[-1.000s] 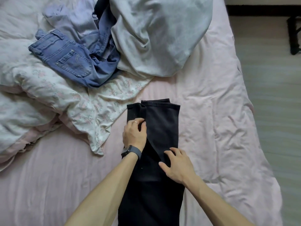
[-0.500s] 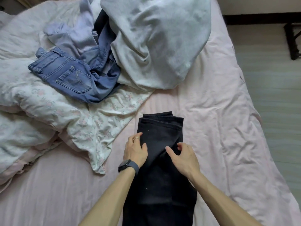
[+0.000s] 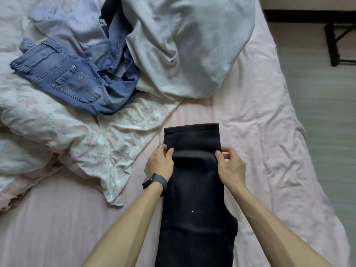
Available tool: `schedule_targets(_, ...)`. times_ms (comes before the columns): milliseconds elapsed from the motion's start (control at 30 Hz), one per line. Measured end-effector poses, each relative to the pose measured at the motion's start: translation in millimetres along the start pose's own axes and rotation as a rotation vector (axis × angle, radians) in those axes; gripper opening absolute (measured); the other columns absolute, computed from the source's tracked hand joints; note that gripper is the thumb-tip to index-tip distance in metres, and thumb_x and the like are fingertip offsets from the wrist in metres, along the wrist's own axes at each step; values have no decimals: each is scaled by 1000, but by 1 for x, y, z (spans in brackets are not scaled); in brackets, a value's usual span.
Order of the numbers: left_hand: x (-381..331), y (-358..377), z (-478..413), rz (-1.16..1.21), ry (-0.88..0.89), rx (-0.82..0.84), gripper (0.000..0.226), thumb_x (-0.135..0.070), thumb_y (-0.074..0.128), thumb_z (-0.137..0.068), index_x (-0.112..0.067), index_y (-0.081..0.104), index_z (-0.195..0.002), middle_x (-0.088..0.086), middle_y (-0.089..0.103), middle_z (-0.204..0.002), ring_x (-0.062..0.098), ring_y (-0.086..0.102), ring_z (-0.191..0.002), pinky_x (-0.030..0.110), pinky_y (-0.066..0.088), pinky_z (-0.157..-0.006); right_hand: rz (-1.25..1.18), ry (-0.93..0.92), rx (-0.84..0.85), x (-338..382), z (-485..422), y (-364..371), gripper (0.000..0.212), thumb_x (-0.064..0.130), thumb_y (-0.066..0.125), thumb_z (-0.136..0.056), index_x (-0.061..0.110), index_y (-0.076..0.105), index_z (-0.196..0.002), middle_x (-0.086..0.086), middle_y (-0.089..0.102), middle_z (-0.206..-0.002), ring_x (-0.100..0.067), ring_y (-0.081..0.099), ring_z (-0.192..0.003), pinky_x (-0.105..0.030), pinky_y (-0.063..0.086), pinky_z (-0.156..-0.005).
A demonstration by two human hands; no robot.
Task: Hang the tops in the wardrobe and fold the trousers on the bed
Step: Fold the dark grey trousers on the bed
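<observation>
The pink bed [image 3: 250, 132] carries a crumpled grey top [image 3: 188, 45] and blue jeans [image 3: 63, 78] at its far side, both not yet sorted. Nearer, the black trousers [image 3: 194, 199] lie lengthwise on the sheet, with the far end doubled over. The folding step is in hand: the left hand [image 3: 159, 162] pinches the left edge and the right hand [image 3: 231, 166] pinches the right edge, thumbs on top. Next, I judge, both hands must turn the fold over evenly, edges aligned.

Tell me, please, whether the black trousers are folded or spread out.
Partly folded: the black trousers lie as one narrow strip, with the left hand and right hand pinching its edges.
</observation>
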State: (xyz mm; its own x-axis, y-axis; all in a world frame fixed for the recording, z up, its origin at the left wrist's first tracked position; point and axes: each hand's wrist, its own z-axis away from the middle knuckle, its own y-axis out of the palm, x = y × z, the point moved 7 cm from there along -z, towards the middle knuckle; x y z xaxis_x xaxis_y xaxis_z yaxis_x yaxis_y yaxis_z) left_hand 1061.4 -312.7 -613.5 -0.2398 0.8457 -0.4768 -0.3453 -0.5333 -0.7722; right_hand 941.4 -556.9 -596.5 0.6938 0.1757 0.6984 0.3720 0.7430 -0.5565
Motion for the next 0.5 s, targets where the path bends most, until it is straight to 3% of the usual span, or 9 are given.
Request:
schedule_targets(100,5,10,-13,108,-99,108,28,-54,47,-98,-29,50,-109,-15,58,-91,17,60,-91,29,41,-70,168,109,244,-10,-1,14,28,46,65,-90,28,58,-109,13,68,-95,-12,65,-92,-28,47,-75)
schedule_targets(233,9,15,-8,246,-94,196,43,-69,49,-90,-31,50,-111,-16,56,-92,-4,51,-83,16,35,-63,93,167,357,-36,26,18,34,45,74,-77,34,55,-103,16,69,-90,2,65,-78,-16,45,-61)
schedule_targets(333,25,20,15,211,-45,199,33,-63,61,-86,-36,53,-104,-12,61,-85,1,58,-81,17,39,-62,185,187,292,-68,56,13,22,45,69,-85,27,57,-88,11,63,-76,-1,59,-65,-19,43,-56)
schedule_targets(433,35,16,31,211,-62,143,17,-51,65,-87,-37,57,-91,-13,61,-75,6,62,-77,20,42,-61,213,175,163,-81,76,10,33,50,60,-93,18,57,-82,2,64,-76,-17,60,-70,-35,52,-67)
schedule_targets(500,34,12,33,112,-71,108,16,-51,58,-90,-36,55,-85,-16,62,-78,8,62,-79,27,48,-64,216,165,115,-79,78,9,31,51,56,-95,22,56,-83,5,65,-76,-16,61,-72,-42,55,-72)
